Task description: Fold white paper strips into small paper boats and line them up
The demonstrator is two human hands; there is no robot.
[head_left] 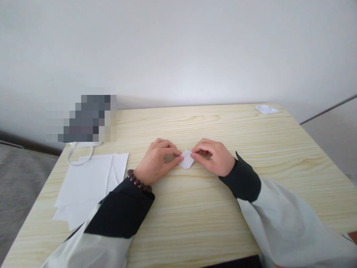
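Note:
A small folded piece of white paper (186, 160) is held between both hands, just above or on the middle of the wooden table. My left hand (158, 160) pinches its left edge between thumb and forefinger; a dark bead bracelet circles that wrist. On the opposite edge, my right hand (213, 156) grips the paper with thumb and fingertips. The paper looks many-sided, with pointed corners at the top. Its underside is hidden.
Loose white sheets (86, 178) lie stacked unevenly at the left, with a white cable (80, 163) looped over their far edge. Behind them stands a pixelated dark object (86, 117). Another folded white paper (266, 109) rests at the table's (181, 216) far right corner. A wall rises behind.

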